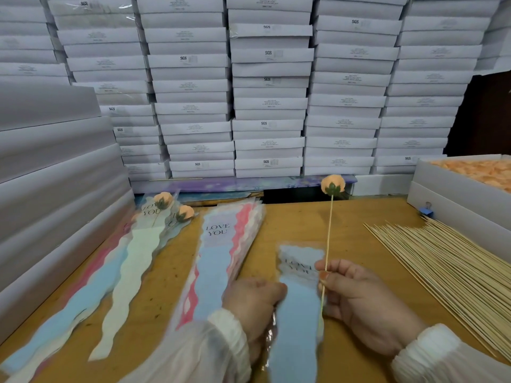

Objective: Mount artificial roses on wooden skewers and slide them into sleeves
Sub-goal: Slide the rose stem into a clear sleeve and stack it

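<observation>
Blue sleeve (297, 313), gripped at its left edge by left hand (253, 302), over wooden table (298, 225); white boxes (268, 87) stacked behind. Right hand (359, 297) pinches skewer (328, 233), upright, peach rose (333, 184) on top, lower end at sleeve's right edge.

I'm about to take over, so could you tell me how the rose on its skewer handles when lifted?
The rose probably feels top-heavy on its thin skewer, so it may sway. The skewer looks straight and stiff. The right hand pinches it low.

A scuffed brown wooden table (290, 225) is seen; pale wooden skewers (442, 266) are heaped at three o'clock, wavy printed sleeves (221, 258) stacked at eleven o'clock.
</observation>
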`<state>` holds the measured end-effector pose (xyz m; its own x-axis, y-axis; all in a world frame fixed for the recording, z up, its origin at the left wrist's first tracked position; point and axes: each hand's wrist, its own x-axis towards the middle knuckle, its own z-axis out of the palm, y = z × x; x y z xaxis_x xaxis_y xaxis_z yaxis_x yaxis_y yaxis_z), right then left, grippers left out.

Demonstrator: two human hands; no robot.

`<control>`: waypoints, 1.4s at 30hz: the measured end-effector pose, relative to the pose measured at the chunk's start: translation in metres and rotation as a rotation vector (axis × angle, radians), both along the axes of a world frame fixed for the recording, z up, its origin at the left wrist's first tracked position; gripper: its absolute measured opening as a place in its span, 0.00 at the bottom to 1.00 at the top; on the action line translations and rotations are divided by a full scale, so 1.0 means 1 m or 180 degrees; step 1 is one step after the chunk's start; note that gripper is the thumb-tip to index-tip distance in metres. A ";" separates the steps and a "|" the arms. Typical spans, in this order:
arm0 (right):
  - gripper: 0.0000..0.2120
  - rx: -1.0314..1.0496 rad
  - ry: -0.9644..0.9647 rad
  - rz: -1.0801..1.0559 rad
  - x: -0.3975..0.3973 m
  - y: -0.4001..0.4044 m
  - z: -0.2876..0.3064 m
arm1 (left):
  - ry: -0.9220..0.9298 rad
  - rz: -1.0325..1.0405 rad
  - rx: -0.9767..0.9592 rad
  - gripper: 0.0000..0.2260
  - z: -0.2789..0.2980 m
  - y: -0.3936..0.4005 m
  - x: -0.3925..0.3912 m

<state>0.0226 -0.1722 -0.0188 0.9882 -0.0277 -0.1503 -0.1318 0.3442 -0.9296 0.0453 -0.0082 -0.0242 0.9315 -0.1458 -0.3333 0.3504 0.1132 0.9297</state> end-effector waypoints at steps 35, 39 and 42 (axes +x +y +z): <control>0.06 -0.0615 -0.0366 -0.0262 0.001 -0.010 0.007 | 0.0215 -0.0124 -0.0157 0.11 0.006 -0.010 0.039; 0.06 -0.0293 -0.0466 -0.0247 0.007 -0.009 0.004 | 0.0062 -0.0163 -0.0038 0.16 0.006 -0.010 0.023; 0.06 -0.0347 -0.0473 -0.0164 0.009 -0.004 0.000 | 0.0086 -0.0194 -0.0098 0.16 0.005 -0.009 0.024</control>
